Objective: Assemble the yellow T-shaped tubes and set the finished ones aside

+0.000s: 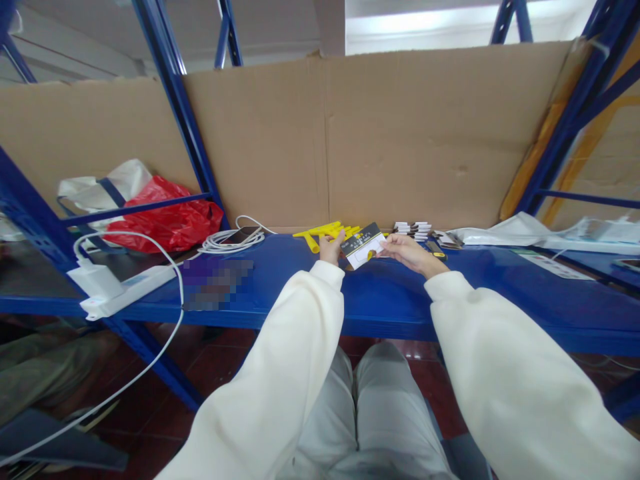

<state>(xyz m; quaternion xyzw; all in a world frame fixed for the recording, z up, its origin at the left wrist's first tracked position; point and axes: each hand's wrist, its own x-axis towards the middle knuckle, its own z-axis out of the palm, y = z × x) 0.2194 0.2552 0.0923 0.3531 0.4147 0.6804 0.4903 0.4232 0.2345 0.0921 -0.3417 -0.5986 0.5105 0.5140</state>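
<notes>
My left hand (332, 248) and my right hand (407, 252) both grip a small card-backed package (364, 246), black and yellow on top and white below, held just above the blue shelf (380, 297). The left fingers pinch its left edge, the right fingers its right edge. Just behind the package lie several yellow plastic pieces (325, 233). To the right of it sits a small stack of white and dark parts (413, 230). Both arms wear cream sleeves.
A cardboard sheet (380, 133) walls the back of the shelf. At left are a red bag (167, 217), a white bag (107, 187), a coiled white cable with a phone (235, 239), and a power strip with charger (113, 287). White plastic sheets (525, 233) lie at right.
</notes>
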